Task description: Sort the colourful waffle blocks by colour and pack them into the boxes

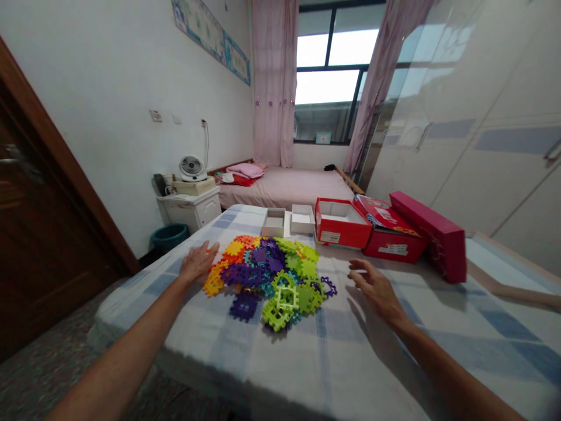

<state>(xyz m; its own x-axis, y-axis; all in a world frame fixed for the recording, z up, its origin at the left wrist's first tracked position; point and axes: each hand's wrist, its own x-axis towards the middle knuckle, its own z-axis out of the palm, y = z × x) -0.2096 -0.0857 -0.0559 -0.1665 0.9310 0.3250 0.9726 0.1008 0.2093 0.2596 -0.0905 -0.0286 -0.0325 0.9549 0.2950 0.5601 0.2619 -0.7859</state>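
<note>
A heap of bright toy pieces [275, 266] is spread on the checked cloth [342, 362], between the two hands. It is likely put there so that it can be reached from both sides. Yellow, orange, purple, blue and green bits with bumpy edges are jumbled on top of each other. A dark purple square [243, 308] is seen at the near edge of the heap.

The left hand [199, 263] is held open and low by the yellow and orange bits, with its fingers stretched out. Nothing is gripped by it, but whether a bit is touched cannot be told. The right hand [372, 286] is held apart from the heap, near a purple ring [328, 286]. Its fingers are half bent with gaps between them, and nothing is held.

Two small white boxes [302, 228] and a red box [344, 237] are set behind the heap with their tops open, maybe so that things can be dropped in. Another red box [392, 250] is placed beside them. A long pink box [447, 251] is tilted against it, and is perhaps propped up that way.
</note>
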